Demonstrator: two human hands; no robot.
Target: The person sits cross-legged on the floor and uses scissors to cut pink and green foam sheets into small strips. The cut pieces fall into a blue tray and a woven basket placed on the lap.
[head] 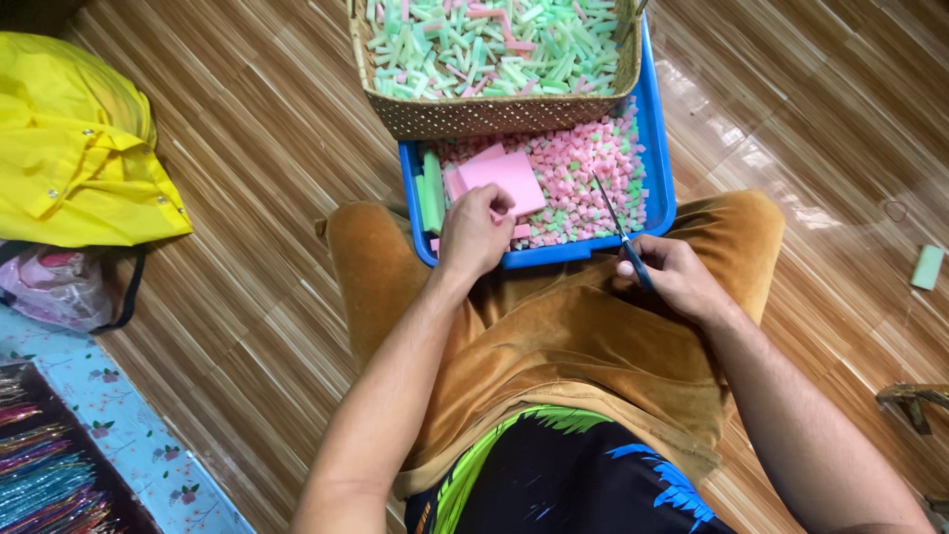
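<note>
A blue plastic tray [660,188] rests against my knees, filled with small pink and green foam cubes [583,168]. In its left part lie flat pink foam pads [504,178] and upright green foam pads [431,190]. My left hand [473,235] reaches into the tray, its fingers closed on the near edge of the pink pads. My right hand [672,277] rests on my right knee and holds scissors [618,229] whose blades point up over the cubes.
A woven basket [494,114] of pink and green foam strips sits on the tray's far end. A yellow raincoat [74,148] and a bag [59,287] lie at the left, with a floral box [129,445] below them. One green foam piece [927,267] lies on the floor at right.
</note>
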